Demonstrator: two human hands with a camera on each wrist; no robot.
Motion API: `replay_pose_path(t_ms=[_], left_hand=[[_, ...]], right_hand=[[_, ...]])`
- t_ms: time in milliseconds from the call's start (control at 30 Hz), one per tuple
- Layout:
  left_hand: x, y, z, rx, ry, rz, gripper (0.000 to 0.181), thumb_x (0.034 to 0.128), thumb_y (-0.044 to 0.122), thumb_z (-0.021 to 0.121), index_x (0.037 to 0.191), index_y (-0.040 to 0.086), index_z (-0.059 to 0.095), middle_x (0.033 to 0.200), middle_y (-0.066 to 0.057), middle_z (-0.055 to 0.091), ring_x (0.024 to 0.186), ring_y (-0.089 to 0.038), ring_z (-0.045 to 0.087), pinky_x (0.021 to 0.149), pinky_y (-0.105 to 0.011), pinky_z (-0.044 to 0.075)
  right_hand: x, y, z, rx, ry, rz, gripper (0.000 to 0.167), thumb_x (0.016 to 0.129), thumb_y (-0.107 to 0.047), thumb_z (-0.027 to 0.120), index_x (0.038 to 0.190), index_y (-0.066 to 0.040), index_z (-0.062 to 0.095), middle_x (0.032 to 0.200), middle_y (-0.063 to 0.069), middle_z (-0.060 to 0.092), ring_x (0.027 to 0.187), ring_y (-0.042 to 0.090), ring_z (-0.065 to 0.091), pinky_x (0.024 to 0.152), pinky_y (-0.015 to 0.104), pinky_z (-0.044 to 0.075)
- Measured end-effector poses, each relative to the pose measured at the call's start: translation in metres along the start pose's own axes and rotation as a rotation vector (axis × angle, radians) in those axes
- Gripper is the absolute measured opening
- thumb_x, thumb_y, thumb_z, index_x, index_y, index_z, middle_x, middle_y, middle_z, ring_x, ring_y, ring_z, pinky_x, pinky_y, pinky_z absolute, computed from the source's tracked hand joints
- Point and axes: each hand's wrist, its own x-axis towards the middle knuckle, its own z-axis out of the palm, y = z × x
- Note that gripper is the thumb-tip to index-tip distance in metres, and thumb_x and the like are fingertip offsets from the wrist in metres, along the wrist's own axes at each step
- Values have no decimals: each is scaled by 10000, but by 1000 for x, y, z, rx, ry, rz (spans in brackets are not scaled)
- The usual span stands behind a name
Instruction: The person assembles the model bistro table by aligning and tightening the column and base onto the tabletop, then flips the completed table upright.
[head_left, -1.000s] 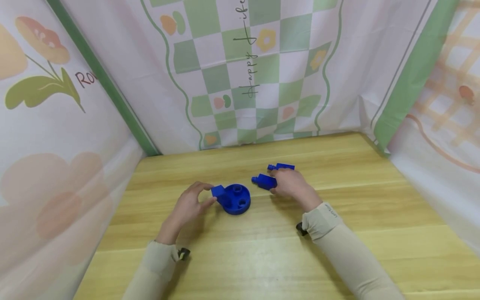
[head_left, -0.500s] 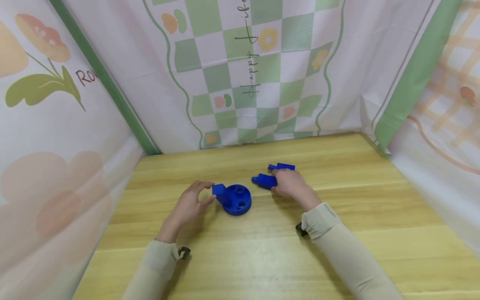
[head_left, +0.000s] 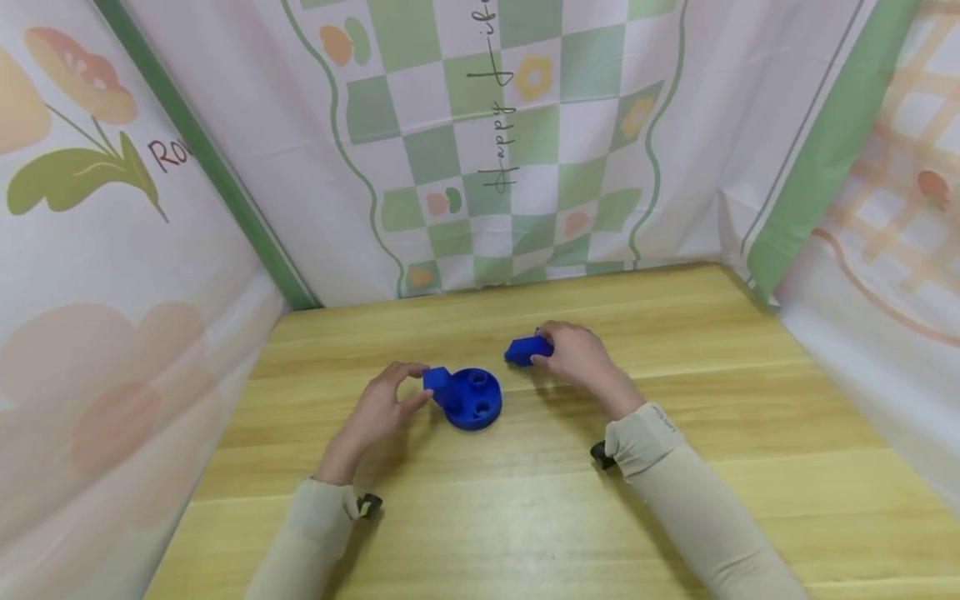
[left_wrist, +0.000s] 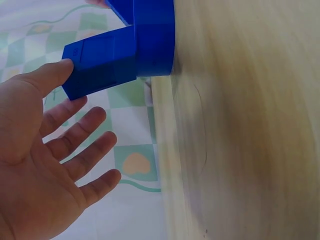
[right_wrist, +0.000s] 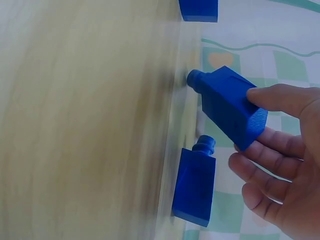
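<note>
A round blue base [head_left: 480, 417] with raised rings inside sits mid-table. One rectangular blue block [head_left: 437, 383] stands on its left side, leaning a little outward. My left hand [head_left: 378, 408] pinches the top of that block between thumb and index finger, the other fingers spread, as the left wrist view shows. To the right, my right hand [head_left: 581, 360] pinches a second blue block with a knobbed end [right_wrist: 232, 107] by its plain end, tilted, knob toward the table. A third knobbed blue block [right_wrist: 195, 187] lies on the table beside it, mostly hidden behind the hand in the head view.
The wooden table [head_left: 495, 533] ends at a patterned cloth wall [head_left: 517, 167] at the back. Cloth panels also rise at the left and right sides. Part of a blue piece [right_wrist: 199, 10] shows at the top of the right wrist view.
My right hand has raised and tilted the nearer knobbed block off the table, shifting slightly toward the back. The left hand keeps its pinch on the standing block with hardly any movement.
</note>
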Motion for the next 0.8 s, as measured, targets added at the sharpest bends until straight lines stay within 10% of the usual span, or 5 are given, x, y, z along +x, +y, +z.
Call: replay_pose_path(t_ms=[800], left_hand=[[-1,0,1,-27,18,17,464,963,401,654,1364,180,579,1308,-64,625,1274,-284,577,1096,-500,463]], right_hand=[[-6,-19,-19,70,60,-52,464,908,-409,696,1237,-83,660,1112,115,721,998,286,679,857,460,551]])
